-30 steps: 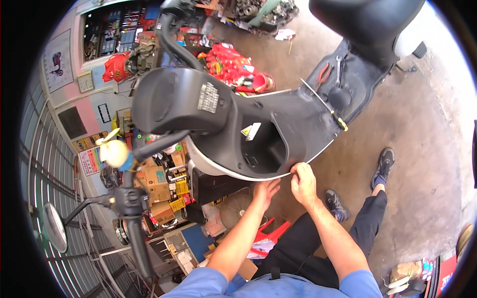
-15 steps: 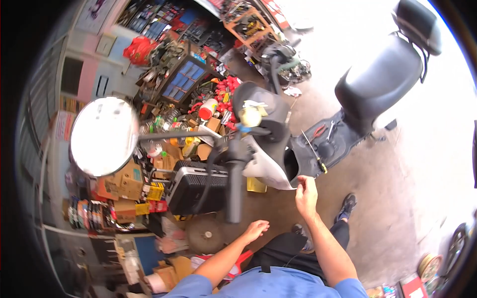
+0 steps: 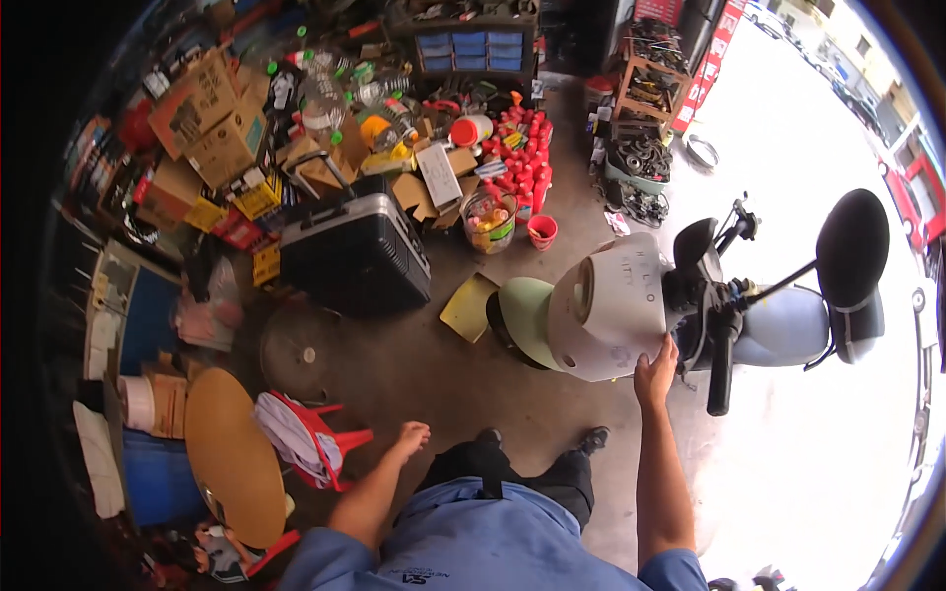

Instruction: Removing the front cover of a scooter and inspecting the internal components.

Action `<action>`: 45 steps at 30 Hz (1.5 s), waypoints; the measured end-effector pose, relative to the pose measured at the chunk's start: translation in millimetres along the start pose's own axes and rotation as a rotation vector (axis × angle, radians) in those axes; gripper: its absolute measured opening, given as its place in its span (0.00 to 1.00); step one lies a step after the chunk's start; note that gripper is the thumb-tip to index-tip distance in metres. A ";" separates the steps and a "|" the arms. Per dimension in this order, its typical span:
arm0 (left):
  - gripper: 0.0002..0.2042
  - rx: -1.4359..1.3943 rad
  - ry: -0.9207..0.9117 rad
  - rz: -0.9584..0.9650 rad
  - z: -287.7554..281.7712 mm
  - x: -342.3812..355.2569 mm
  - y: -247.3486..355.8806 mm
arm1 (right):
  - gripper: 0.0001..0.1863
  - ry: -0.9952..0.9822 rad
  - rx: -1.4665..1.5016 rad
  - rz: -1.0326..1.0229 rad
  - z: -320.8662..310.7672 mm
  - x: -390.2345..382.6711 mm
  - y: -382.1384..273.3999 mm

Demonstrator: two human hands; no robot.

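My right hand point(image 3: 654, 372) grips the lower edge of a scooter's white front cover panel point(image 3: 613, 307), beside its pale green front fender point(image 3: 522, 307). The scooter's handlebar point(image 3: 722, 340) and a round black mirror point(image 3: 851, 234) stand just right of that hand. My left hand point(image 3: 412, 435) hangs free with fingers apart above the concrete floor, nearest a red plastic stool point(image 3: 301, 439). My dark trousers and shoes show below the panel.
A black hard case point(image 3: 355, 251) stands on the floor at centre left, with a yellow flat sheet point(image 3: 469, 306) by it. Cardboard boxes point(image 3: 204, 118), red bottles point(image 3: 520, 148) and a clear jar point(image 3: 488, 221) crowd the back. A round tan tabletop point(image 3: 232, 455) sits at lower left.
The view has swung round a lot: the scooter now lies to my right and the cluttered floor fills the left. My right hand stays on the white panel; my left hand has come off it.
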State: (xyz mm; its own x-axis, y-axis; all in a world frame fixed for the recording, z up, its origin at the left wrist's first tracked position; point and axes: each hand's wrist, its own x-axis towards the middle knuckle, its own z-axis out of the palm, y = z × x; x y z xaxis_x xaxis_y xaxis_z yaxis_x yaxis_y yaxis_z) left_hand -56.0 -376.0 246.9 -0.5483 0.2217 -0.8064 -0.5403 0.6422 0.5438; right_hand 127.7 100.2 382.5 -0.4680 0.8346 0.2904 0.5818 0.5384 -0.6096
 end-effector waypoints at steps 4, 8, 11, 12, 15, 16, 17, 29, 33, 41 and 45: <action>0.12 -0.098 -0.011 0.010 10.3 31.5 32.9 | 0.37 -0.085 -0.086 0.096 1.5 3.2 -7.8; 0.11 -0.114 -0.123 0.054 54.5 61.0 97.2 | 0.34 -0.110 -0.117 0.144 -0.6 6.7 -8.9; 0.12 -0.098 -0.201 0.080 89.5 82.3 146.5 | 0.26 -0.129 0.662 0.491 -16.8 11.7 4.5; 0.12 -0.097 -0.243 0.114 98.1 89.8 162.1 | 0.23 -0.164 0.840 0.649 -39.9 14.2 5.6; 0.12 -0.091 -0.262 0.140 103.7 106.0 190.5 | 0.22 -0.191 1.325 0.861 -112.1 11.4 7.7; 0.12 -0.090 -0.270 0.127 102.4 113.5 197.2 | 0.22 -0.227 1.381 0.885 -144.1 14.3 9.1; 0.12 -0.107 -0.255 0.075 100.1 120.4 203.0 | 0.22 -0.261 1.436 0.909 -173.2 21.4 0.0; 0.09 0.015 -0.323 0.093 74.3 215.3 216.6 | 0.18 -0.139 -0.790 0.448 -147.4 52.1 -159.9; 0.09 0.112 -0.272 0.065 42.4 227.4 210.6 | 0.15 -0.136 -0.729 0.368 -196.2 15.4 -52.1; 0.10 0.169 -0.198 0.069 0.8 208.4 216.1 | 0.12 -0.319 -0.367 0.733 -260.2 10.4 118.5; 0.10 0.135 -0.259 0.025 39.6 188.9 218.8 | 0.12 -0.412 -0.840 0.534 -325.4 2.7 221.2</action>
State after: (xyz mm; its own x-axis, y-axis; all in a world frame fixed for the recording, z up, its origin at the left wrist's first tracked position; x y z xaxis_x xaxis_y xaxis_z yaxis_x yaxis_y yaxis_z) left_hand -252.5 -164.6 204.3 -0.3702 0.4076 -0.8348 -0.4293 0.7219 0.5428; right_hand 471.6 259.4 488.4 -0.1152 0.9665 -0.2294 0.9744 0.1548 0.1628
